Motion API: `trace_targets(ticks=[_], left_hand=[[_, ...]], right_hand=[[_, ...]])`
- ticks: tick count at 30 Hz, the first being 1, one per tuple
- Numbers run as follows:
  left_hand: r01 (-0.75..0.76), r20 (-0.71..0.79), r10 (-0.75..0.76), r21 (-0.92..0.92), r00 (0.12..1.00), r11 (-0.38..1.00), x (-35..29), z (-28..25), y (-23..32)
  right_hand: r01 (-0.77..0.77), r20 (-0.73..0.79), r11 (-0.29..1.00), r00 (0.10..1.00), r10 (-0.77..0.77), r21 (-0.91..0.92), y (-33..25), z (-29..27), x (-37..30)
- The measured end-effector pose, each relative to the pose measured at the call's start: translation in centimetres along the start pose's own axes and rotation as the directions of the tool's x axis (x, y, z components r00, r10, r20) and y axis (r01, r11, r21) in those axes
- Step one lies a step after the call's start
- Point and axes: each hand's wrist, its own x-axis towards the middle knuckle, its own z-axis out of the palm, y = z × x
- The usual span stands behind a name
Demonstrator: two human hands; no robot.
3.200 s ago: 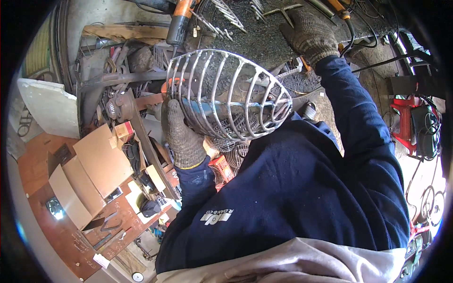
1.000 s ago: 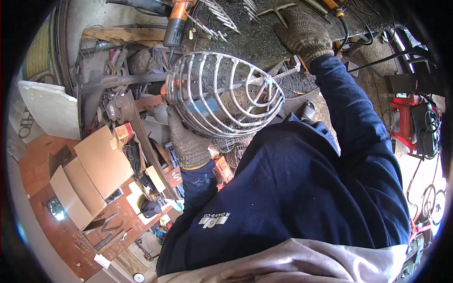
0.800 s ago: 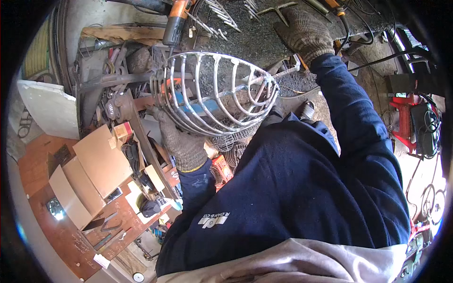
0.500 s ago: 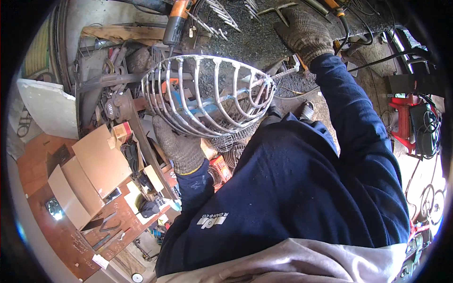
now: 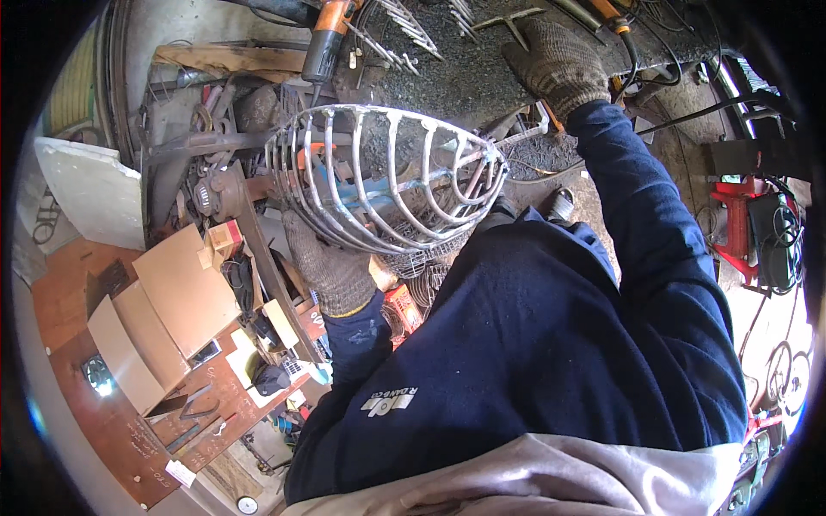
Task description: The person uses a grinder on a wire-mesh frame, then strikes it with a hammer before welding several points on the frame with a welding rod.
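Note:
A basket-like cage of welded grey metal bars point(image 5: 396, 185), rounded and tapering to the right, hangs in front of me. My left hand point(image 5: 331, 267), in a grey-brown knitted glove, is closed on its lower left side; the bars partly hide the fingertips. On the dark, gritty workbench point(image 5: 465, 82) lies my right hand point(image 5: 561, 64), gloved the same way. Its thumb stands apart from the fingers, and nothing shows gripped in it. A T-shaped metal rod point(image 5: 514, 24) lies against this glove's left side.
An orange-and-black power tool point(image 5: 325, 43) lies at the bench's back left, beside several short metal rods point(image 5: 411, 30). Another orange-handled tool point(image 5: 609, 13) with a cable lies right of my right hand. At lower left, an open cardboard box point(image 5: 176, 310) stands on a brown board point(image 5: 73, 378).
The cage has shifted slightly right and down, tilting a little, with my left hand still on it. My right hand stays in place on the bench.

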Motion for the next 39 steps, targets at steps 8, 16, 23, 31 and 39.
trace_targets(ticks=[8, 16, 23, 31, 39], left_hand=[[0.014, 0.005, -0.014, -0.001, 1.0, 1.0, 0.6, -1.1, -0.3], [0.098, 0.12, -0.088, -0.085, 0.989, 0.991, 0.5, -2.1, -1.5], [0.129, 0.097, -0.127, -0.023, 0.987, 0.991, 0.4, -2.2, -1.7], [0.123, 0.137, -0.118, -0.024, 0.984, 0.992, 0.4, -2.2, -2.0], [0.096, 0.127, -0.1, 0.04, 0.987, 0.995, 0.4, -2.2, -1.7]], right_hand=[[0.015, -0.015, 1.0, 1.0, -0.015, -0.017, -0.7, -0.8, -0.2], [0.017, -0.026, 1.0, 1.0, -0.017, -0.019, -0.1, -0.3, 0.0], [0.017, -0.006, 1.0, 1.0, -0.017, 0.008, -0.1, -0.7, -0.2], [0.009, -0.014, 1.0, 1.0, -0.009, -0.007, 0.5, 0.2, 0.2], [0.021, -0.033, 1.0, 0.999, -0.021, 0.004, 0.7, 0.6, 0.2]])
